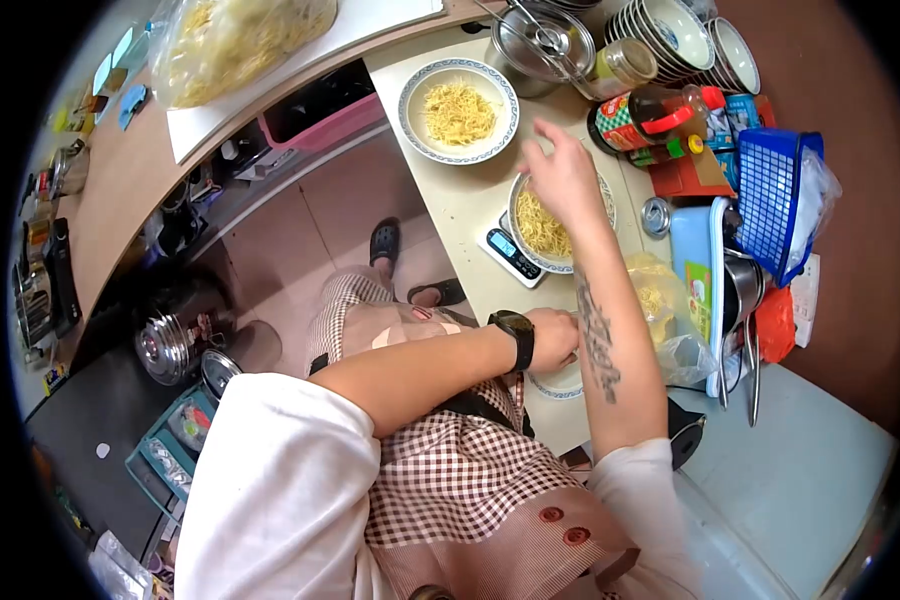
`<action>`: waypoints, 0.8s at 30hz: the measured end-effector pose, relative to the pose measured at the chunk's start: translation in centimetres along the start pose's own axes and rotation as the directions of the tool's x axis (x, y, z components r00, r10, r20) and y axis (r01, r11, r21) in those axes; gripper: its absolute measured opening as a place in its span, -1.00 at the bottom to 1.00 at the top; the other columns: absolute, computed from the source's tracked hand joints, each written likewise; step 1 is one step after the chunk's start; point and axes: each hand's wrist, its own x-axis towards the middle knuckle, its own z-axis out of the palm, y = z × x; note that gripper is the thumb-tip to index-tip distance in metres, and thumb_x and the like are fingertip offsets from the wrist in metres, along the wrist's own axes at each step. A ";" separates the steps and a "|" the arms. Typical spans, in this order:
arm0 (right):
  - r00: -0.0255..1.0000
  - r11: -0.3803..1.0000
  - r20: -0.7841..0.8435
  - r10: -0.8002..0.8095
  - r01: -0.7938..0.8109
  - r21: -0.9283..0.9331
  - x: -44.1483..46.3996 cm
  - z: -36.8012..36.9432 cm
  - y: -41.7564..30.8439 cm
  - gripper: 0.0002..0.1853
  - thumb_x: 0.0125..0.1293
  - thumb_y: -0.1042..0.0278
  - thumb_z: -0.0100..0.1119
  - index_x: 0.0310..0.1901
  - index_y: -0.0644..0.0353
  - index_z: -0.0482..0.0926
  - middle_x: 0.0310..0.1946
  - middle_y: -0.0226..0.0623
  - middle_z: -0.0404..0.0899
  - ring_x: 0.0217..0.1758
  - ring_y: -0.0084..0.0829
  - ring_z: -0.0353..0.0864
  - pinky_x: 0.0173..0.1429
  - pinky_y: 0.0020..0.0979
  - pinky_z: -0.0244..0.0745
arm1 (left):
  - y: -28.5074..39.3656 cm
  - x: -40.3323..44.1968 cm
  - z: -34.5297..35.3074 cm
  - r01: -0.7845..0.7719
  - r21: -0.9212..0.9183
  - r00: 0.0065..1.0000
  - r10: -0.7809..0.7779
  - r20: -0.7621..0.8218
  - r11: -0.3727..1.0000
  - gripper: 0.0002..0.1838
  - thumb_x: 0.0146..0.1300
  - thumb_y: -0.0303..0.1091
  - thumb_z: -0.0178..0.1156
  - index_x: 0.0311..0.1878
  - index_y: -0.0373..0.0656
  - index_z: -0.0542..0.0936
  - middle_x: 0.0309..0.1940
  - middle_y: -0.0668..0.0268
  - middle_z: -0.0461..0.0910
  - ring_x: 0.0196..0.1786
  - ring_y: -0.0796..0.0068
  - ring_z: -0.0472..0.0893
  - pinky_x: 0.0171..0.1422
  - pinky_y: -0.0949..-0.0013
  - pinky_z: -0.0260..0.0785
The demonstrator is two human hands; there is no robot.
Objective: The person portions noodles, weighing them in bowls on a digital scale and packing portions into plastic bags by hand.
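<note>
My right hand [562, 178] hangs over the rim of a patterned bowl [610, 200] of thin yellow noodles [540, 228]. Its fingers are apart and I see nothing in them. That bowl sits on a white kitchen scale [510, 255] with a lit display. My left hand [552, 338], below a black wristwatch [513, 338], is beside another patterned bowl [555, 382] near the counter's front. My right forearm covers the left fingers, so their grip is hidden. A further patterned bowl [410, 110] with noodles stands farther back on the counter.
A plastic bag with noodles [655, 295] lies right of my forearm. Behind are a lidded steel pot [540, 45], stacked bowls [660, 35], sauce bottles [630, 120] and a blue basket [775, 190]. A big noodle bag [240, 45] lies on the left counter.
</note>
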 end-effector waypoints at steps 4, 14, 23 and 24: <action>0.983 0.974 -0.184 0.018 0.024 0.223 -7.6 -3.3 1.9 -0.76 0.40 0.40 0.17 -0.05 0.42 0.63 -0.41 -0.29 0.68 -0.40 -0.59 0.63 -0.21 -0.55 0.52 | 0.8 0.0 -1.3 -0.027 0.001 0.995 0.027 0.099 1.000 -0.78 0.23 -0.30 0.18 -0.08 -0.10 0.65 -0.13 0.11 0.67 -0.07 0.03 0.66 0.06 0.07 0.52; 0.758 0.910 -0.617 0.211 -0.383 -0.160 -25.5 -13.6 18.8 -0.82 0.36 0.42 0.12 -0.28 0.39 0.60 -0.41 -0.10 0.64 -0.38 -0.31 0.63 -0.23 -0.30 0.49 | 3.2 2.1 3.2 -0.136 -0.042 0.931 0.142 0.337 0.990 -0.78 0.25 -0.30 0.19 -0.07 -0.07 0.67 -0.14 0.17 0.68 -0.02 0.09 0.66 0.10 0.10 0.50; 0.745 0.705 -0.366 0.558 -0.658 -0.265 -26.5 -11.9 21.8 -0.37 0.15 -0.01 0.31 0.15 0.29 0.49 -0.03 0.16 0.64 0.08 0.11 0.63 0.19 -0.06 0.51 | 5.5 5.4 7.1 -0.197 -0.165 0.947 0.231 0.221 0.966 -0.88 0.21 -0.42 0.20 -0.22 -0.12 0.68 -0.27 0.17 0.69 -0.19 0.10 0.68 -0.07 0.15 0.54; 0.759 0.756 -0.401 0.512 -0.621 -0.210 -26.2 -11.5 22.1 -0.36 0.14 -0.04 0.31 0.13 0.29 0.50 -0.04 0.16 0.64 0.07 0.11 0.63 0.18 -0.06 0.51 | 5.8 5.9 6.8 -0.201 -0.207 0.962 0.233 0.144 0.958 -0.89 0.20 -0.44 0.20 -0.24 -0.12 0.68 -0.30 0.17 0.69 -0.22 0.10 0.68 -0.10 0.15 0.54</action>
